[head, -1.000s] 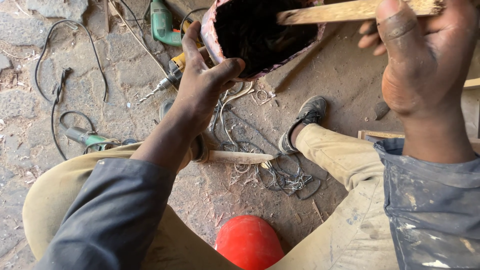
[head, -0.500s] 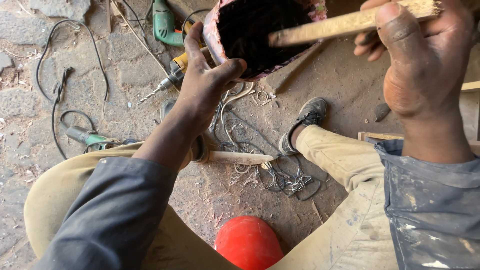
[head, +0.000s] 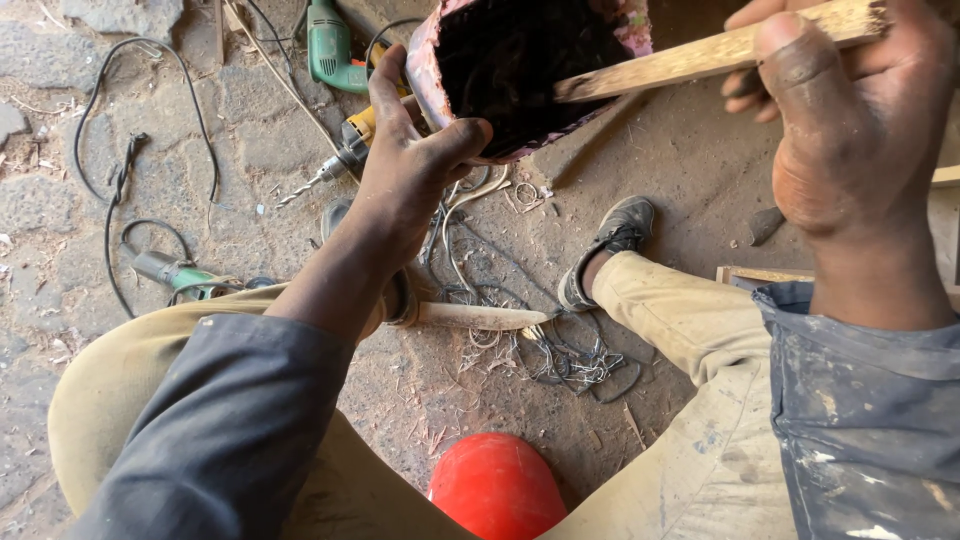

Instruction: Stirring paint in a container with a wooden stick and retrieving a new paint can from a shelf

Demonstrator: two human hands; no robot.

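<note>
Stick end inside container mouth, both hands gripping.

Right hand point(head: 850, 150) closes fully round wooden stick point(head: 700, 58), thumb pressed on top. Stick's long axis runs from that grip leftward and slightly down, free end just past the rim into the dark opening of pink-rimmed container point(head: 520, 70). Left hand point(head: 415, 170) clamps container's near rim, thumb inside, fingers outside, so it's the hand nearer the mouth. Beyond left grip: power drill point(head: 340, 160), green tool point(head: 328, 45) on ground.

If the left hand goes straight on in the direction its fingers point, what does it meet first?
The left hand already grips the rim of the pink container. Past it, probably the green power tool on the ground, though depth is unclear.
</note>
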